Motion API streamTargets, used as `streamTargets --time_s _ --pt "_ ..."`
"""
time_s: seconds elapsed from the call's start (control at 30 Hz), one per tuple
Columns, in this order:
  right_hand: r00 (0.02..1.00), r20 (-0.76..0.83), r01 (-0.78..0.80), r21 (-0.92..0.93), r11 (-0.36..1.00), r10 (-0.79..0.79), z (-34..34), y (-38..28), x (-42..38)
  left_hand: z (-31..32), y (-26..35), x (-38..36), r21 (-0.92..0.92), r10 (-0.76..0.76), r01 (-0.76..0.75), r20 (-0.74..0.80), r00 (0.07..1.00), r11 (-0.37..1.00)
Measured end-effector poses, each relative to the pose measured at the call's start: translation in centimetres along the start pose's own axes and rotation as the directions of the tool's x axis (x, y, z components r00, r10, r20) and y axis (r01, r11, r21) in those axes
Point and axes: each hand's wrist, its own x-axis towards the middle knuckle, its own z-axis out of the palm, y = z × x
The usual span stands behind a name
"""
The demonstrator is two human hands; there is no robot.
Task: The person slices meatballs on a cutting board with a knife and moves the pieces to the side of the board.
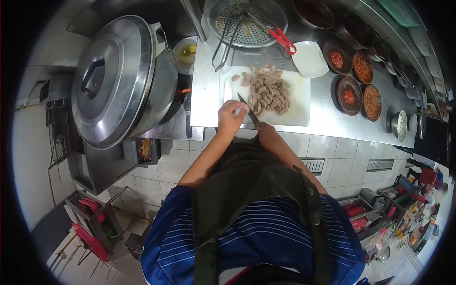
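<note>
My right hand [267, 133] grips a kitchen knife [254, 115] by its handle at the near edge of the white cutting board [300, 102]. The dark blade points up and to the left, across the board. Close beside the blade, my left hand [232, 115] is closed with fingers curled together; something pale shows at the fingertips, too small to name. A heap of chopped greyish-brown pieces [270, 90], perhaps sausage or meat, lies on the board just beyond the blade. One piece [235, 77] sits apart at the upper left.
A big lidded pot [114, 80] stands left, beside a bowl of yellow liquid [187, 51]. Behind the board are a perforated metal pan [223, 23], red-handled tongs [283, 42] and a white square plate [309, 59]. Clay bowls of red sauce [349, 96] stand right.
</note>
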Motion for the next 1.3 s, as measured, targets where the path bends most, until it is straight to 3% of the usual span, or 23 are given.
streamTargets --time_s 0.03,0.07,0.1,0.13,0.17,0.2,0.23,0.4,0.47,0.5,0.57,0.63,0.67,0.83,0.93,1.07,1.13,1.2,1.27,1.3 --pt "0.997 -0.015 0.073 0.08 0.994 -0.072 0.2 0.8 -0.1 0.3 0.0 0.1 0.05 0.119 -0.119 -0.001 0.993 0.992" --pt "0.997 -0.016 0.078 0.078 0.994 -0.077 -1.0 -0.1 -0.1 0.4 0.0 0.4 0.052 0.121 -0.121 -0.006 0.993 0.991" --pt "0.966 0.183 -0.221 0.229 0.948 0.181 -3.1 -2.0 -0.2 0.6 -0.2 0.8 0.09 0.125 -0.129 0.054 0.991 0.988" --pt "0.829 0.408 -0.518 0.304 0.8 0.381 -4.1 -2.9 -0.3 0.7 -0.3 0.9 0.128 0.122 -0.137 0.116 0.986 0.982" --pt "0.829 0.411 -0.518 0.306 0.799 0.38 -2.7 -1.9 0.0 0.6 -0.2 1.0 0.129 0.093 -0.117 0.178 0.98 0.985" --pt "0.951 0.2 -0.285 0.279 0.917 0.234 -0.4 -0.2 0.7 0.4 0.2 0.9 0.13 0.098 -0.122 0.181 0.979 0.984" --pt "0.999 -0.008 -0.046 0.191 0.98 0.048 0.8 0.8 1.2 0.4 0.6 0.6 0.109 0.117 -0.141 0.197 0.973 0.984" --pt "0.994 0.066 -0.1 0.214 0.972 0.088 0.6 1.1 0.3 -0.2 -0.2 0.4 0.102 0.138 -0.158 0.178 0.974 0.982" --pt "0.986 0.132 -0.134 0.255 0.958 0.103 0.3 1.8 -0.8 -0.7 -1.7 1.7 0.283 0.313 -0.318 0.061 0.948 0.905" --pt "0.989 0.121 -0.105 0.213 0.971 0.081 0.2 2.0 -1.1 -1.1 -1.7 2.1 0.254 0.2 -0.218 0.095 0.975 0.942" --pt "0.992 0.11 -0.072 0.169 0.983 0.054 -0.3 1.0 -1.3 -1.4 -0.7 2.2 0.225 0.149 -0.169 0.103 0.983 0.96" --pt "0.989 -0.035 -0.139 0.134 0.981 0.145 -1.9 -2.9 -1.9 -2.0 0.2 1.8 0.22 0.058 -0.091 0.153 0.987 0.971" --pt "0.989 -0.034 -0.14 0.136 0.981 0.146 -2.1 -3.8 -1.9 -1.9 -0.1 1.6 0.222 0.057 -0.091 0.155 0.986 0.971" --pt "0.973 0.063 -0.223 -0.02 0.975 0.223 -2.2 -5.6 -2.3 -1.8 -1.5 1.3 0.028 -0.187 0.185 0.183 0.965 0.982" --pt "0.959 0.075 -0.27 -0.042 0.962 0.272 -2.2 -6.4 -2.7 -1.7 -1.9 1.2 -0.028 -0.186 0.193 0.161 0.969 0.981" --pt "0.94 0.08 -0.322 -0.111 0.94 0.332 0.1 -5.9 -1.8 -2.1 -1.8 1.0 0.04 -0.207 0.203 0.202 0.957 0.978" --pt "0.945 0.007 -0.32 -0.183 0.929 0.327 1.3 -6.3 0.2 -2.1 -2.5 1.4 -0.008 -0.158 0.163 0.213 0.964 0.987" --pt "0.952 0.001 -0.303 -0.161 0.939 0.307 1.2 -5.4 1.3 -2.8 -1.2 1.7 -0.003 -0.19 0.197 0.255 0.948 0.98" --pt "0.989 -0.136 -0.056 0.045 0.997 0.061 1.3 -3.8 1.9 -3.1 -1.1 2.0 -0.049 -0.111 0.131 0.296 0.949 0.99" --pt "0.987 -0.12 -0.101 0.087 0.991 0.112 0.9 -3.9 1.6 -3.0 -1.6 1.9 -0.032 -0.098 0.112 0.286 0.953 0.993"
